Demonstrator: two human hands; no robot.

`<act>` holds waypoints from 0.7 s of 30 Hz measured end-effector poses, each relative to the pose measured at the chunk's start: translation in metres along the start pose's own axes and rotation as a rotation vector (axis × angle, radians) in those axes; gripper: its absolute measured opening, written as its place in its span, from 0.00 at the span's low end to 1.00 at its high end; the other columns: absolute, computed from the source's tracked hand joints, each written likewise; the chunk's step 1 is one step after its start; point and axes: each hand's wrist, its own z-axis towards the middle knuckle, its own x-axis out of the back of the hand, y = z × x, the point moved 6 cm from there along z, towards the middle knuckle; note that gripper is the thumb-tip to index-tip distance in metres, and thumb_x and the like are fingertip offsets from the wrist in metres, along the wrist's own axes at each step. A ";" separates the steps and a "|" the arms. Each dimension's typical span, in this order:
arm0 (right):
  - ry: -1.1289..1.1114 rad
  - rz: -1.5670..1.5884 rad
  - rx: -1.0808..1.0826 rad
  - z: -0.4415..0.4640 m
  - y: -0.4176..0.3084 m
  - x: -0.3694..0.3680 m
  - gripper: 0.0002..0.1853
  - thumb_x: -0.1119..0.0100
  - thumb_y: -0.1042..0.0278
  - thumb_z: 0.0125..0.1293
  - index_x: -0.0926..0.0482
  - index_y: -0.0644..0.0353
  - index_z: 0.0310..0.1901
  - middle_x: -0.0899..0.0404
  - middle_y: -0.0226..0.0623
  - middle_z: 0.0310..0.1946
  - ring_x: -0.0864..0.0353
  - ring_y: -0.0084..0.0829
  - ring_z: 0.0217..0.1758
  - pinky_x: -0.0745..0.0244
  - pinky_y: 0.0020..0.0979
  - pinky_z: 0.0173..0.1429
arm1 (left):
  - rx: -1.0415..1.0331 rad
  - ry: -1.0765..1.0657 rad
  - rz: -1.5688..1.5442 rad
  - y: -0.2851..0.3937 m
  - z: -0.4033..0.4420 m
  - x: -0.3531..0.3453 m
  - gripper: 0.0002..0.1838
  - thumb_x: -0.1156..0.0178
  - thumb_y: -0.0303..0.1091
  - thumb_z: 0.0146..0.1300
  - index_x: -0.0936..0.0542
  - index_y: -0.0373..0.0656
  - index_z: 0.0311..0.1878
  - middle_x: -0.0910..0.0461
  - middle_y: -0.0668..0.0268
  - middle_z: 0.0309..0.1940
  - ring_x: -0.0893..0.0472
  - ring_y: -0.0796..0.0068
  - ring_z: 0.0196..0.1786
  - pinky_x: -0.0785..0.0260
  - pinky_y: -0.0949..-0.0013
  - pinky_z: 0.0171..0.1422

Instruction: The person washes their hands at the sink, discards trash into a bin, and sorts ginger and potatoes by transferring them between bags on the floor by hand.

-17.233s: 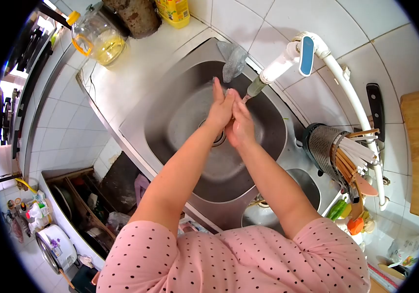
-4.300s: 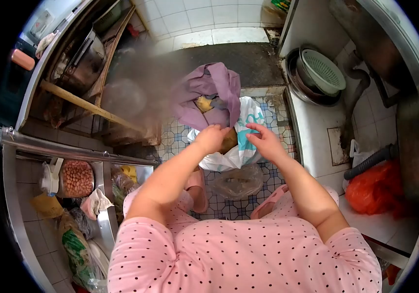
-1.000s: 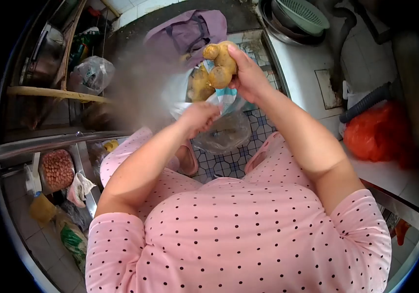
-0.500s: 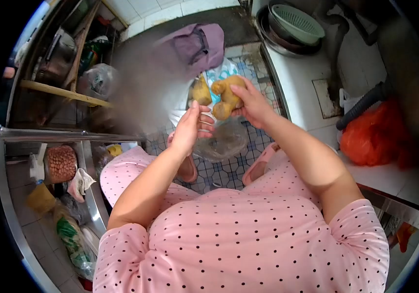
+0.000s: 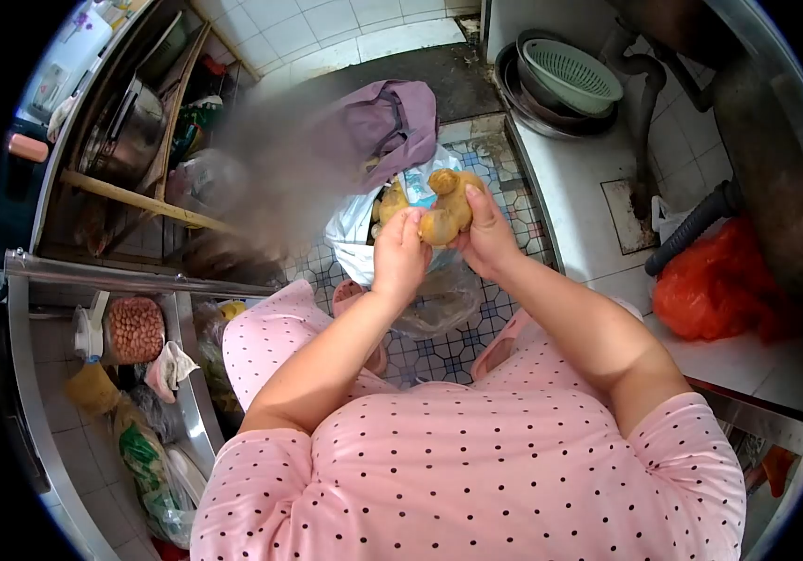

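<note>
left grip [image 5: 401, 251] has been brought in to the ginger [image 5: 457, 201], one knob pinched by it; body clasped by right grip [image 5: 490, 236]. ginger held above tiled floor [image 5: 420, 355], near white bag [image 5: 347, 236] and purple bag [image 5: 412, 114].

Kitchen, green colander [image 5: 574, 75], apparently a pot [image 5: 143, 129]

The head view looks forward-down onto the hands [image 5: 400, 254].
</note>
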 end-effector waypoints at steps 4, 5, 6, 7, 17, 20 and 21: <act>0.026 0.132 -0.027 0.007 -0.001 -0.003 0.30 0.52 0.44 0.69 0.45 0.49 0.65 0.30 0.36 0.48 0.24 0.28 0.39 0.27 0.25 0.32 | 0.171 -0.004 -0.262 0.011 -0.001 -0.002 0.20 0.58 0.47 0.74 0.25 0.40 0.46 0.37 0.75 0.17 0.39 0.84 0.16 0.47 0.78 0.20; 0.062 0.063 0.017 0.007 -0.004 -0.003 0.28 0.52 0.45 0.69 0.44 0.50 0.63 0.30 0.35 0.48 0.24 0.27 0.39 0.27 0.25 0.33 | 0.178 -0.013 -0.256 0.011 0.000 -0.001 0.20 0.58 0.48 0.74 0.25 0.40 0.47 0.37 0.75 0.17 0.40 0.84 0.16 0.47 0.78 0.20; 0.098 -0.005 0.059 0.003 -0.009 -0.008 0.27 0.53 0.45 0.70 0.44 0.50 0.62 0.30 0.35 0.49 0.25 0.27 0.40 0.27 0.26 0.34 | 0.187 -0.020 -0.248 0.010 0.001 0.001 0.21 0.58 0.49 0.74 0.25 0.41 0.48 0.37 0.74 0.17 0.40 0.84 0.16 0.47 0.77 0.20; 0.133 -0.072 0.099 -0.001 -0.010 -0.012 0.25 0.53 0.46 0.71 0.43 0.51 0.61 0.29 0.35 0.49 0.25 0.27 0.40 0.28 0.26 0.35 | 0.145 -0.057 -0.089 0.007 0.001 0.002 0.22 0.58 0.50 0.74 0.24 0.41 0.48 0.37 0.74 0.16 0.39 0.84 0.16 0.46 0.77 0.20; 0.222 -0.390 0.335 -0.007 -0.002 -0.026 0.34 0.45 0.53 0.69 0.54 0.53 0.66 0.35 0.39 0.53 0.27 0.29 0.45 0.26 0.28 0.37 | -0.093 0.221 0.233 -0.014 0.017 0.033 0.20 0.54 0.46 0.73 0.22 0.38 0.37 0.30 0.70 0.16 0.33 0.81 0.17 0.42 0.72 0.21; 0.248 -0.295 0.295 -0.005 0.002 -0.027 0.33 0.48 0.51 0.69 0.53 0.53 0.66 0.34 0.39 0.52 0.27 0.29 0.44 0.27 0.27 0.36 | -0.073 0.326 -0.036 -0.012 0.011 0.027 0.21 0.54 0.46 0.73 0.24 0.40 0.32 0.30 0.70 0.16 0.33 0.81 0.17 0.41 0.74 0.21; 0.257 -0.209 0.246 -0.003 0.000 -0.029 0.32 0.49 0.50 0.70 0.52 0.52 0.65 0.34 0.39 0.52 0.27 0.29 0.43 0.27 0.27 0.36 | -0.004 0.288 -0.137 -0.012 0.009 0.024 0.21 0.55 0.47 0.73 0.25 0.40 0.32 0.30 0.70 0.16 0.33 0.81 0.17 0.41 0.75 0.21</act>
